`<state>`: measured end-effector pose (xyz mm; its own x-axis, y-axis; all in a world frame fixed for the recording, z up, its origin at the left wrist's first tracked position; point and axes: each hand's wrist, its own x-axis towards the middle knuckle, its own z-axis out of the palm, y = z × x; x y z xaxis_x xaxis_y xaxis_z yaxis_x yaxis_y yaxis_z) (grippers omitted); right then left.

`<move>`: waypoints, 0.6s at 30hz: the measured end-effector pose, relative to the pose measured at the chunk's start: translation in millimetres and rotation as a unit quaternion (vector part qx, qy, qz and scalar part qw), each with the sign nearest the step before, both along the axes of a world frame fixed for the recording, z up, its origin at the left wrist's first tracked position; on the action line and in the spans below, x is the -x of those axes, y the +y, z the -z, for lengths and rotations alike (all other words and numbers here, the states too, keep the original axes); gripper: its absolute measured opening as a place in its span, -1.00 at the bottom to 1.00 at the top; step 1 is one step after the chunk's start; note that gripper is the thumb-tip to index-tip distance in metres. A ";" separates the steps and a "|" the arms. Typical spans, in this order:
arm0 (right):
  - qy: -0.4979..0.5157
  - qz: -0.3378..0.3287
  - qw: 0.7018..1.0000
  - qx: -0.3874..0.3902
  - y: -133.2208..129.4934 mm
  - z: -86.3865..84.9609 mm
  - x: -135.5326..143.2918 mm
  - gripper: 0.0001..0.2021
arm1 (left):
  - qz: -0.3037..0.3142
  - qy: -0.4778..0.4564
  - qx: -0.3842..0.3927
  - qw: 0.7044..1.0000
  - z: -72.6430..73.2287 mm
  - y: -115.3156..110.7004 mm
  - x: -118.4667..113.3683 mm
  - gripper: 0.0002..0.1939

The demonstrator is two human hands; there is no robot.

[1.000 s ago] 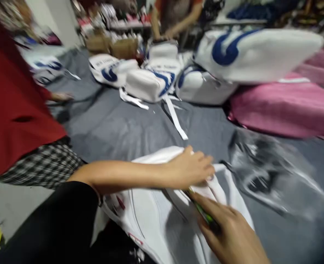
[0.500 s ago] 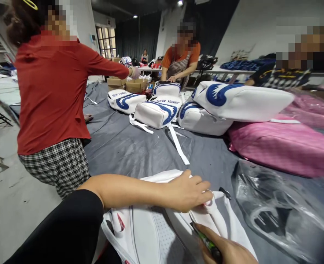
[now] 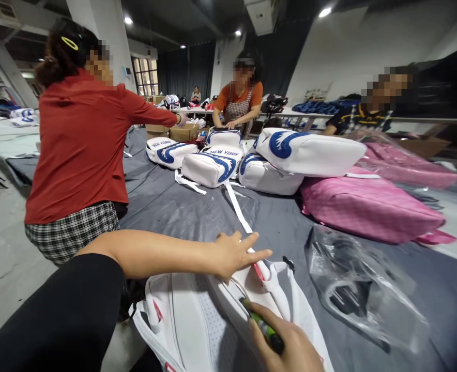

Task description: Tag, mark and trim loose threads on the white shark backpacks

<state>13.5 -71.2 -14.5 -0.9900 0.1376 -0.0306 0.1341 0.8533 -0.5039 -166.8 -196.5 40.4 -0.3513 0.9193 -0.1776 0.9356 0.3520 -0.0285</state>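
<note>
White backpack (image 3: pixel 189 330), one, with red tabs and a dotted mesh panel, lying directly before the wearer at the near side of the grey-covered desk (image 3: pixel 158 212). Left hand (image 3: pixel 236 254), over the backpack's far part, fingers spread apart; firm contact cannot be told. Right hand (image 3: pixel 288 343), lower and nearer, fingers clamped on a green-and-black tool (image 3: pixel 266 328), its dark tip directed at the backpack between the hands. Clear plastic bag (image 3: pixel 383 294), crumpled, just right of the backpack. Pink checked bag (image 3: pixel 371 212), beyond the plastic. White bags with blue pattern (image 3: pixel 211 169), several, grouped farther back, one resting partly on the pink bag. Co-workers: one in a red shirt (image 3: pixel 81 139) at left, one in an orange top (image 3: pixel 256 94) behind the bags.
</note>
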 end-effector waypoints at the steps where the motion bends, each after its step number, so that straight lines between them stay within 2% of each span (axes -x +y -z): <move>1: 0.010 0.011 1.000 0.026 -4.9 2.9 1.7 -0.61 | -0.003 0.001 0.001 1.000 -0.9 -0.7 -1.9 0.34; 5: 0.021 0.028 0.996 0.081 -18.3 8.7 6.0 -0.61 | -0.026 0.032 0.022 0.999 1.8 2.5 -9.2 0.36; 8: 0.041 0.026 0.994 0.094 -23.2 5.8 4.4 -0.61 | -0.015 0.056 -0.001 0.998 4.7 3.6 -10.6 0.13; 11: 0.076 0.047 0.992 0.091 -28.3 2.2 3.5 -0.63 | 0.016 0.053 -0.022 0.998 6.8 1.0 -7.6 -0.03; 18: 0.103 0.052 0.992 0.053 -30.4 7.2 5.8 -0.65 | 0.060 0.020 -0.026 0.998 7.2 -1.2 5.2 -0.13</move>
